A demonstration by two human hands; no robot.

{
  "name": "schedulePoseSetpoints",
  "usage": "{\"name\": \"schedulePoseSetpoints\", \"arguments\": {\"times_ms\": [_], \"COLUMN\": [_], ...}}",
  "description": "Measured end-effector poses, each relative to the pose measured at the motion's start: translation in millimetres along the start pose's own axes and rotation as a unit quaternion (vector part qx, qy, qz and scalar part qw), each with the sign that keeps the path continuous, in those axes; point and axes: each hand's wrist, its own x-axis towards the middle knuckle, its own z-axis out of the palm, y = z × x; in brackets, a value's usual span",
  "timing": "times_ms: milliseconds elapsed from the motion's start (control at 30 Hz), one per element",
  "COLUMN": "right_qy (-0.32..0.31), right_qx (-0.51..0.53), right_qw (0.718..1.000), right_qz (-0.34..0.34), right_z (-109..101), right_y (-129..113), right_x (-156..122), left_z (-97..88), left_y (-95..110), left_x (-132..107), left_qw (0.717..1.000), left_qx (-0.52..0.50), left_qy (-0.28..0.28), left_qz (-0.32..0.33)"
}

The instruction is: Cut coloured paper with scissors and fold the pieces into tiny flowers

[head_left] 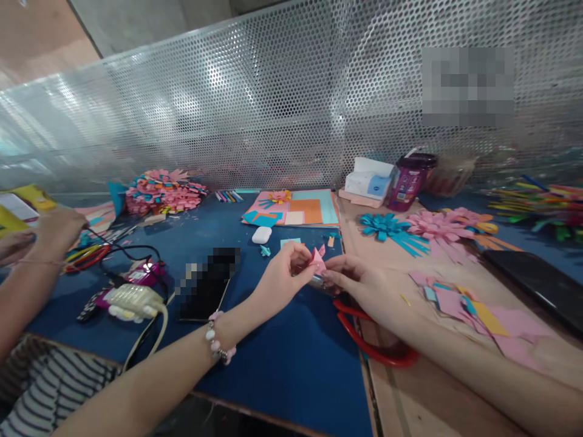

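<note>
Left hand [280,276] and right hand [359,284] meet mid-frame over the blue table mat [282,358]. Both pinch one small folded pink paper piece [317,260], thumb and fingertips closed on it from either side. The paper is held just above the mat, near the seam where the mat meets the brown board [437,388]. Something small and greyish sits under the paper between the hands, can't tell what. Beaded bracelet [219,344] on the left wrist.

Red scissors [380,352] lie flat under the right wrist, handles partly hidden by the forearm. White earbud case [261,235] is on the mat beyond the left hand, and a dark phone [203,291] lies left of it. Stack of coloured paper sheets [298,209] sits further back, markers [229,196] beside it.

On the brown board: blue paper flower [387,226], pink paper flower [432,224], pink and yellow paper scraps [478,315]. Tissue pack [368,179] and purple cup [410,179] stand at the back by the perforated metal screen [273,109]. Pile of pink paper flowers [161,189] back left.

Another person's hand [57,227] is at far left, near a white power strip [136,297] with cables.
</note>
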Motion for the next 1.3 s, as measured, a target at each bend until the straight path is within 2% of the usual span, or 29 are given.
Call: {"name": "schedulePoseSetpoints", "arguments": {"times_ms": [333, 533, 700, 1000, 1300], "right_qy": [0.038, 0.008, -0.002, -0.004, 0.005], "right_qx": [-0.014, 0.002, -0.025, -0.010, -0.017], "right_qw": [0.999, 1.000, 1.000, 1.000, 0.999], "right_qz": [0.028, 0.005, 0.016, 0.021, 0.027], "right_z": [2, 1, 0, -1, 1], "right_y": [-15, -5, -6, -5, -17], "right_x": [-2, 0, 0, -1, -4], "left_z": [2.2, -0.2, -0.1, -0.3, 0.1], "left_y": [-1, 4, 4, -1, 1], "left_x": [-1, -1, -1, -1, -1], "left_qw": [0.999, 0.997, 0.998, 0.999, 0.999], "left_qx": [0.043, 0.075, 0.059, 0.043, 0.033], "left_qy": [-0.028, -0.020, -0.030, -0.029, -0.037], "left_qz": [0.016, 0.016, 0.003, 0.002, -0.001]}}
